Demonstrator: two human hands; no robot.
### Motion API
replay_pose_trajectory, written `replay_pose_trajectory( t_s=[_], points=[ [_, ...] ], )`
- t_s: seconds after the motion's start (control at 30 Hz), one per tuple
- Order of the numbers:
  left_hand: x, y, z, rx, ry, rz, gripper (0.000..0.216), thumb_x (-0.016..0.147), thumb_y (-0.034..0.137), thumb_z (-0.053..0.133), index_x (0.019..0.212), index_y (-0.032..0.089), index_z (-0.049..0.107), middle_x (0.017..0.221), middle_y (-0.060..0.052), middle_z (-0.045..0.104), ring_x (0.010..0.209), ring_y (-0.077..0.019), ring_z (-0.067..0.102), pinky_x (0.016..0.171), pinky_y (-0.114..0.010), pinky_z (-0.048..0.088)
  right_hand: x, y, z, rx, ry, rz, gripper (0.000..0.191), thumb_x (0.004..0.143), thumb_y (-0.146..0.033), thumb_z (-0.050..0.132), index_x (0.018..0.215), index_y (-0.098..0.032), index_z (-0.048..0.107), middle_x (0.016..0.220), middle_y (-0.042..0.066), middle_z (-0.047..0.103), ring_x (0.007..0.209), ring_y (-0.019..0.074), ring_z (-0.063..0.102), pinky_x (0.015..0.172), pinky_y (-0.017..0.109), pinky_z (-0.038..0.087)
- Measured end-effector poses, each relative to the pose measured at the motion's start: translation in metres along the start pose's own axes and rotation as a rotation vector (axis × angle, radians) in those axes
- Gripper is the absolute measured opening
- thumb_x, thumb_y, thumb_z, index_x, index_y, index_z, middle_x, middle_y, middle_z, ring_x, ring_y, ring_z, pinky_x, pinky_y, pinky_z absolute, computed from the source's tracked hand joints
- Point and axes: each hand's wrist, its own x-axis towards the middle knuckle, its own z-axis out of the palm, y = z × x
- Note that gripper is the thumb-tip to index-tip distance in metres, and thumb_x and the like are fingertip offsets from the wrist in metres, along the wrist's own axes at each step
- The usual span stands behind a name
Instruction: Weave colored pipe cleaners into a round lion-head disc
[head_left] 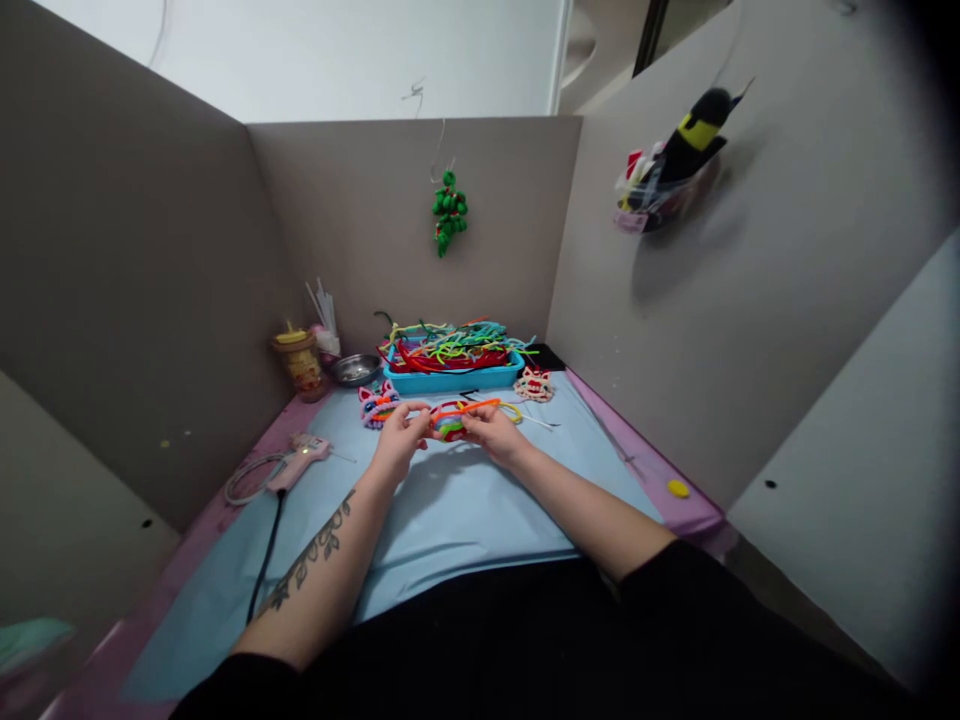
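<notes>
My left hand point(403, 437) and my right hand point(491, 430) are close together above the blue table cover, both closed on a small craft piece of colourful pipe cleaners point(448, 422). It shows red, green, blue and orange strands. An orange pipe cleaner point(478, 404) runs along its top by my right fingers. Part of the piece is hidden behind my fingers. Just behind my left hand lies a purple and pink pipe-cleaner piece with pointed ears point(377, 402). Beyond my right hand sits a cream and red one point(535, 384).
A blue tray point(454, 380) piled with pipe cleaners stands at the back, beside a metal bowl point(356, 370) and a lidded cup point(301, 362). A pink glue gun point(300, 464) with its cord lies left. A yellow disc point(678, 488) lies right. Grey partitions point(412, 220) enclose the table.
</notes>
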Motion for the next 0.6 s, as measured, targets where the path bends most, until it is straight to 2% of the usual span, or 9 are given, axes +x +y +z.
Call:
replay_pose_trajectory(
  t_s=[0.2, 0.37, 0.47, 0.6],
  points=[
    [-0.001, 0.000, 0.001, 0.048, 0.008, 0.056, 0.045, 0.057, 0.038, 0.076, 0.087, 0.017, 0.048, 0.057, 0.003, 0.062, 0.044, -0.0086, 0.053, 0.040, -0.017, 0.027, -0.003, -0.003, 0.004, 0.020, -0.039, -0.032, 0.029, 0.056, -0.033, 0.080, 0.077, -0.017, 0.067, 0.080, 0.003, 0.070, 0.072, 0.0157, 0.064, 0.072, 0.030, 0.050],
    [0.001, -0.005, 0.000, 0.030, -0.001, 0.076, 0.040, 0.058, 0.033, 0.075, 0.080, 0.018, 0.046, 0.044, 0.010, 0.049, 0.039, -0.0051, 0.042, 0.043, -0.016, 0.031, -0.003, -0.002, 0.006, 0.038, -0.037, -0.024, 0.028, 0.054, -0.031, 0.080, 0.074, -0.017, 0.067, 0.079, 0.002, 0.069, 0.071, 0.0157, 0.064, 0.068, 0.029, 0.050],
    [0.002, -0.008, -0.002, 0.062, -0.034, 0.117, 0.035, 0.061, 0.035, 0.073, 0.081, 0.018, 0.049, 0.051, 0.007, 0.055, 0.044, -0.0068, 0.048, 0.047, -0.018, 0.037, -0.003, -0.002, 0.006, 0.033, -0.033, -0.023, 0.029, 0.054, -0.032, 0.080, 0.075, -0.016, 0.067, 0.079, 0.003, 0.069, 0.070, 0.0154, 0.064, 0.066, 0.028, 0.050],
    [0.001, -0.011, -0.002, 0.230, -0.107, 0.249, 0.030, 0.068, 0.036, 0.068, 0.088, 0.016, 0.061, 0.075, -0.002, 0.066, 0.051, -0.0097, 0.056, 0.052, -0.023, 0.045, -0.001, -0.002, 0.005, -0.001, 0.017, -0.017, 0.030, 0.056, -0.035, 0.079, 0.075, -0.015, 0.067, 0.066, 0.001, 0.067, 0.058, 0.0120, 0.061, 0.060, 0.025, 0.047]
  ],
)
